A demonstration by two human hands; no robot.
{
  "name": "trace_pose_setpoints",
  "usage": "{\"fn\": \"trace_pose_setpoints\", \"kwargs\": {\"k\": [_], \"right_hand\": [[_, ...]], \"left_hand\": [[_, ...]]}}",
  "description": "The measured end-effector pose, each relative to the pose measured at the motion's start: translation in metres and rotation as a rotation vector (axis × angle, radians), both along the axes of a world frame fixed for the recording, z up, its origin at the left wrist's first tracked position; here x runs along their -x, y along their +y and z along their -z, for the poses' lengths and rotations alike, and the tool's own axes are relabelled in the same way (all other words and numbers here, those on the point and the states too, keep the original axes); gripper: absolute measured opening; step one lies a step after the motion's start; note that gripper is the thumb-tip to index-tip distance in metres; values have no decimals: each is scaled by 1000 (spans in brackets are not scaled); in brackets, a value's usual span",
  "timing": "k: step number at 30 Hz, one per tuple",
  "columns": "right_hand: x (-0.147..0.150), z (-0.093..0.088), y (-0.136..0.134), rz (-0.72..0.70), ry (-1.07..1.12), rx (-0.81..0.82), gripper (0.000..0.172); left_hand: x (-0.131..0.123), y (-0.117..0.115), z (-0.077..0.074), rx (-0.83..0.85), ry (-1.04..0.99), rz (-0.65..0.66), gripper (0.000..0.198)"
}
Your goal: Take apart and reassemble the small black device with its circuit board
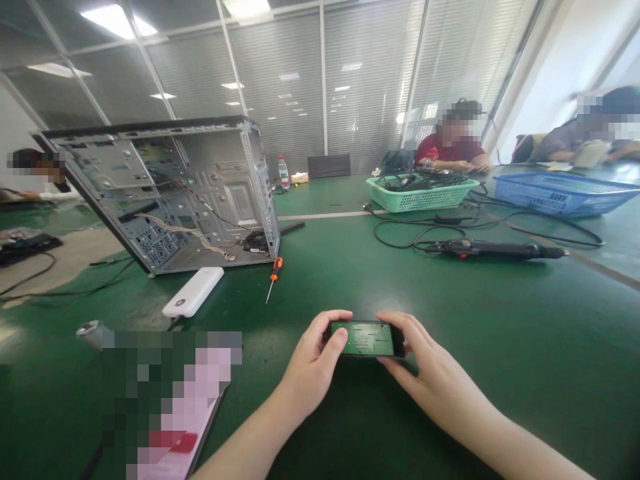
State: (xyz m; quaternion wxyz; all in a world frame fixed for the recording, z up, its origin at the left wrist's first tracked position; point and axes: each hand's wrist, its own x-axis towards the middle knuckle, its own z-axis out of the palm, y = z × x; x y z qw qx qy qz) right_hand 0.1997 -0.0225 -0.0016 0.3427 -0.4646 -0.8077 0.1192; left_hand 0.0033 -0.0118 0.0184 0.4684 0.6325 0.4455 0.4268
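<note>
green board (371,340) between both hands (314,365) (429,361)

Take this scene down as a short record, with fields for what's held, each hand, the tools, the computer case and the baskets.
Held: green circuit board in a dark frame
Left hand: grips its left end, thumb over the green face
Right hand: grips its right end by the edges
Tools: orange-and-black screwdriver; black handheld tool
Case: open computer case, loose wires inside
Baskets: green basket holding cables; blue basket
</note>
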Motion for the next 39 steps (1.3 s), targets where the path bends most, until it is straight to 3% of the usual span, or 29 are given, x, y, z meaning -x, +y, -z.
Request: {"fn": "trace_pose_setpoints", "kwargs": {"k": [5, 9, 13, 18, 22, 26, 33, 39], "right_hand": [[-1, 0, 0, 8, 14, -67, 34], [-1, 0, 1, 26, 31, -92, 33], [-1, 0, 0, 37, 39, -108, 33], [-1, -1, 0, 17, 34, -105, 39], [1, -4, -3, -7, 85, -66, 28], [1, -4, -3, 28, 222, 129, 26], [2, -9, 3, 75, 693, 673, 50], [5, -12, 1, 100, 1124, 1128, 48]], "left_hand": [[1, -1, -3, -166, 16, 29, 25], [2, 0, -3, -189, 13, 30, 26], [2, 0, -3, -122, 4, 7, 31], [1, 2, -4, 91, -98, -4, 29], [0, 4, -4, 172, -171, -2, 31], [0, 4, 0, 157, -162, -49, 37], [3, 5, 11, 124, -46, 24, 42], [-1, 6, 4, 139, -59, 17, 41]]}}
